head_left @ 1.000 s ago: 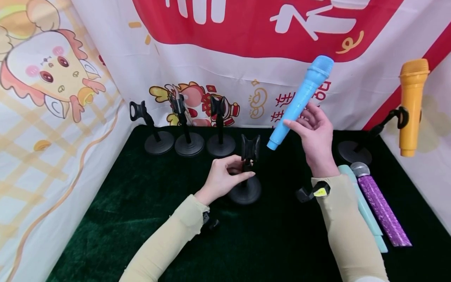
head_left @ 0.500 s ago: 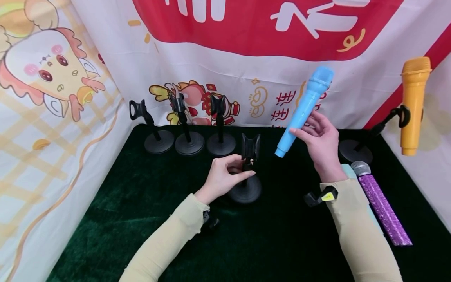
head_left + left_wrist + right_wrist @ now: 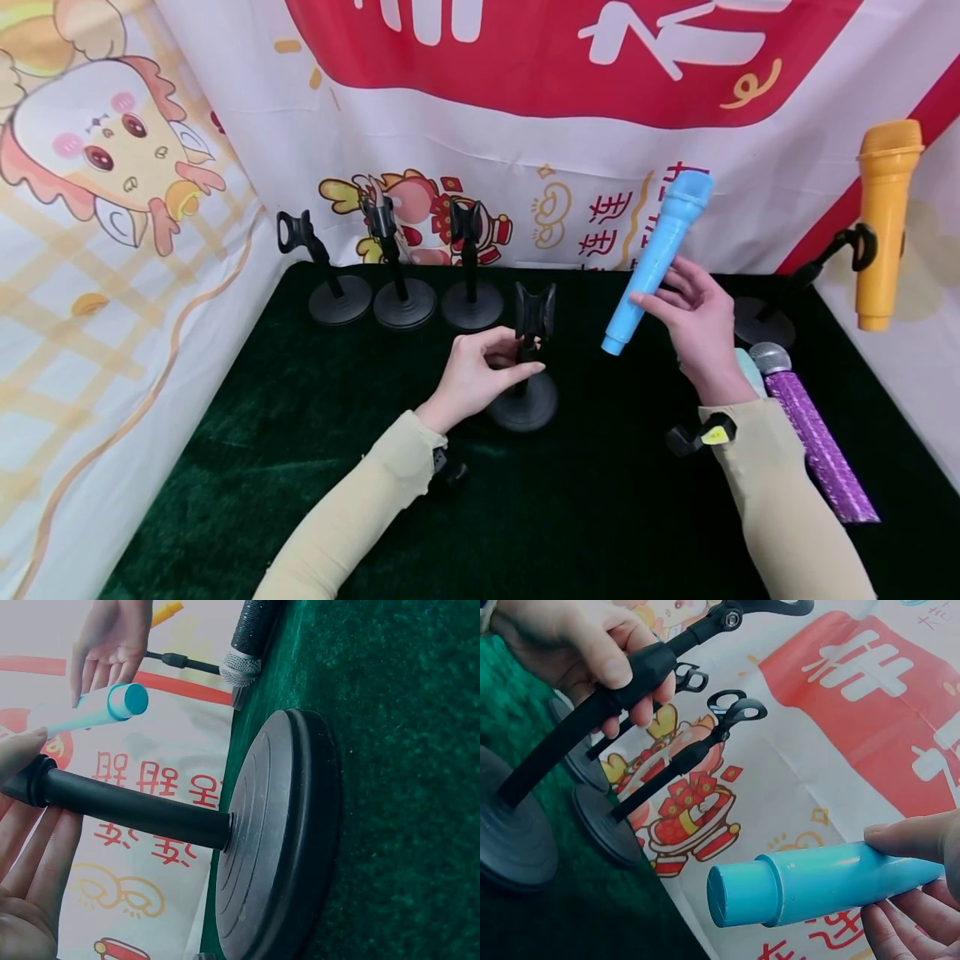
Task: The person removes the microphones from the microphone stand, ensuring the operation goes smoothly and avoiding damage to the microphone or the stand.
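In the head view my left hand [image 3: 480, 375] grips the stem of a black microphone stand [image 3: 525, 404] whose base stands on the green cloth. The clip on top of that stand holds nothing. To its right, above the cloth, my right hand [image 3: 701, 325] pinches a light blue toy microphone [image 3: 652, 258] between thumb and fingers. The microphone tilts, head up to the right and tail down toward the stand, apart from it. The right wrist view shows the tail end of the blue microphone [image 3: 810, 889] up close. Thumb and fingers meet the stem [image 3: 135, 806] in the left wrist view.
Along the back left stand three black stands [image 3: 405, 300] with bare clips. At the right, an orange microphone [image 3: 888, 225] sits in a stand's clip. A purple glittery microphone [image 3: 817, 442] lies beside a mint one [image 3: 750, 371], mostly hidden by my right forearm. A printed curtain [image 3: 487, 125] hangs behind.
My right hand has moved right, lower and nearer with the blue microphone. My right forearm now covers most of the mint microphone. The left hand and its stand have stayed put.
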The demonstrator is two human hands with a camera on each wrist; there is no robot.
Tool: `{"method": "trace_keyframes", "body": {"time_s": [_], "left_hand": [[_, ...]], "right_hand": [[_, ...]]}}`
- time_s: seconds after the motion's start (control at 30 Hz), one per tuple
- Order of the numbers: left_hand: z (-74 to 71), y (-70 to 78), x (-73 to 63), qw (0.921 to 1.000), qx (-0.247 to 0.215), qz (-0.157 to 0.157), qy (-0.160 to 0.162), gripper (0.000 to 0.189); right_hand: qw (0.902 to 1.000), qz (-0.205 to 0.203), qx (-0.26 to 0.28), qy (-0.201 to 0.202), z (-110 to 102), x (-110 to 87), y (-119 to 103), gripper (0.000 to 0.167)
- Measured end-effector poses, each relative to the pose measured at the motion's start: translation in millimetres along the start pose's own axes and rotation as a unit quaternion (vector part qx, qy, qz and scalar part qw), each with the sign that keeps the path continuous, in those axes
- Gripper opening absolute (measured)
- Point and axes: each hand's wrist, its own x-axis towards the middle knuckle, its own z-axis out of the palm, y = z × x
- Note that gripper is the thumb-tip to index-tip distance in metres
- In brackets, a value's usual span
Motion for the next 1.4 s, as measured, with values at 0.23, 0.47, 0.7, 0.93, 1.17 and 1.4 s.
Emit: {"method": "trace_keyframes", "body": {"time_s": [0.23,0.47,0.7,0.93,1.17,1.4], "left_hand": [[-0.1,-1.3,-0.1,1.0,-0.001,0.002,-0.001,0.021],[0.3,-3.6,-0.8,1.0,0.002,0.005,-0.004,0.022],[1.9,-1.3,-0.8,0.9999,0.002,-0.01,0.003,0.022],[1.6,16.8,-2.2,0.9992,0.008,-0.039,0.007,0.021],[0.2,27.0,-3.9,0.9991,0.007,-0.042,0.008,0.021],[1.0,23.3,-2.9,0.9994,0.009,-0.032,0.01,0.021]], "right_hand": [[0.9993,0.022,-0.03,0.0,-13,-6.0,5,0.075],[0.9969,0.037,-0.068,-0.01,-22,-10.6,10,0.075],[0.9954,0.048,-0.081,-0.017,-31,-14.2,13,0.078],[0.9965,0.052,-0.063,-0.018,-38,-18.4,16,0.079],[0.9961,0.049,-0.069,-0.027,-43,-23.7,17,0.075],[0.9928,0.026,-0.112,-0.035,-48,-28.2,15,0.072]]}}
